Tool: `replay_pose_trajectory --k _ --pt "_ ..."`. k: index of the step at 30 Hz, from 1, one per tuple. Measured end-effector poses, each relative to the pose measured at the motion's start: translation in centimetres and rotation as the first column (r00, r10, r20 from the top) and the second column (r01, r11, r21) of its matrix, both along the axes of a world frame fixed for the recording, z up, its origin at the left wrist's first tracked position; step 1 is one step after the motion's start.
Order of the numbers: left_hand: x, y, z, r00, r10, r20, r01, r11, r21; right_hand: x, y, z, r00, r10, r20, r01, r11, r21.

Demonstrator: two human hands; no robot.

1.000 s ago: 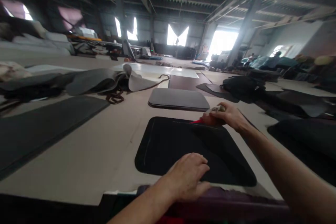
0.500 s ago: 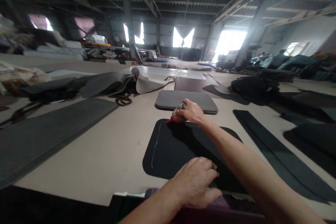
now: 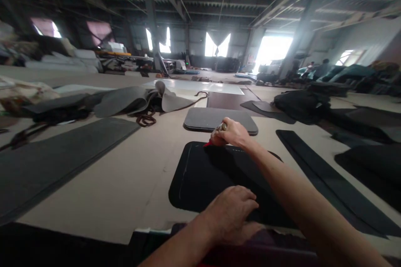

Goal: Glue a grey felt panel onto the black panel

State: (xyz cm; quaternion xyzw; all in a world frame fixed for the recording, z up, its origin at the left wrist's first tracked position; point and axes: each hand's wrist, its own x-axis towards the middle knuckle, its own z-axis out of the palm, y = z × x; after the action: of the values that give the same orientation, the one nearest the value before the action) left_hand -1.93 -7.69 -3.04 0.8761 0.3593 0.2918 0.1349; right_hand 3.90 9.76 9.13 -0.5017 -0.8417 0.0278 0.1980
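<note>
A black rounded panel [image 3: 194, 179] lies flat on the pale table in front of me. A faint white line runs down its left side, with short white marks along its far edge. My right hand [image 3: 230, 132] is closed around a small tool with a red pointed tip [image 3: 208, 144], which touches or nearly touches the panel near its far edge. The tool's body is mostly hidden in the fingers. My left hand [image 3: 233, 210] rests over the panel's near edge, fingers extended and holding nothing.
Just beyond lies a stack of grey rounded panels [image 3: 203, 119]. A long grey sheet stack [image 3: 69, 158] lies left, and a dark strip [image 3: 322, 179] right. Farther back are curled grey pieces [image 3: 125, 99] with a brown cord [image 3: 146, 120] and a black bundle [image 3: 300, 106].
My right hand has moved slightly right along the panel's far edge, and a short white mark shows left of the red tip. The left hand has stayed nearly in place.
</note>
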Motion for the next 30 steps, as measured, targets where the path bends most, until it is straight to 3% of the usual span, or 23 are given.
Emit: replay_pose_trajectory --k 5,13,17,23,30 --pt "0.0 0.0 0.5 1.0 0.003 -0.022 -0.003 1.0 -0.028 3.1 0.5 0.2 0.999 -0.039 0.0 0.039 0.999 0.002" --pt "0.0 -0.1 0.6 0.998 0.034 -0.062 -0.038 0.997 -0.074 15.2 1.4 0.5 0.954 -0.3 -0.015 0.3 0.953 -0.035" --pt "0.0 -0.1 0.8 0.996 0.048 -0.075 -0.055 0.994 -0.09 19.8 0.8 0.1 0.919 -0.394 -0.023 0.393 0.918 -0.051" --pt "-0.1 -0.1 1.0 0.992 0.06 -0.108 -0.072 0.991 -0.111 23.2 0.1 -0.8 0.89 -0.453 -0.052 0.45 0.891 -0.061" --pt "0.0 -0.1 1.3 0.99 0.069 -0.126 -0.084 0.989 -0.121 25.1 -0.7 -1.0 0.862 -0.503 -0.056 0.499 0.863 -0.072"
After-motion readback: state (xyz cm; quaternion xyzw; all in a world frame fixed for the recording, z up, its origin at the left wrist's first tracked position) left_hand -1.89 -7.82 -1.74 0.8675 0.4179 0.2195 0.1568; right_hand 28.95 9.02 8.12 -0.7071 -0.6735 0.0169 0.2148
